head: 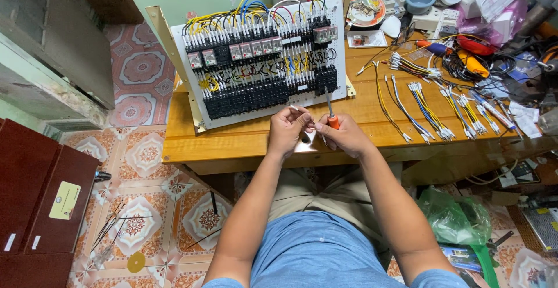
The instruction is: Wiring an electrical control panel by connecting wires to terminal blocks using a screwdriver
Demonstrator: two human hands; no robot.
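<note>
In the middle of the frame, two bare hands are held close together above the front edge of a smooth, shiny wooden table (244,142). The left hand (286,130) is curled, and a thin white wire (299,110) is pinched between its fingertips. The right hand (347,135) is closed around a screwdriver (331,115) with a round orange handle. The thin metal shaft is pointed up toward the panel. The fingers of both hands are bent tight, not spread out.

Just above the hands, a flat white board (261,61) is leaned back on the table. It is a rectangle with tiny holes all over it. Rows of blocky black plastic parts are fixed on it, with small clear boxes near the top. Bendy wires in yellow, blue, red, white and black are looped over the top edge.

To the right of the hands, bunches of cut wires (430,105) are laid out flat on the wood, blue, yellow and white, with small white tips. In the upper right, a messy pile of tools and bags is seen, and a round patterned plate (366,9) is stood behind the board.

In the lower right, a crinkly green plastic bag (456,218) is seen. On the left, a floor of flower-pattern tiles (145,206) and a dark red box (40,206) are seen.
</note>
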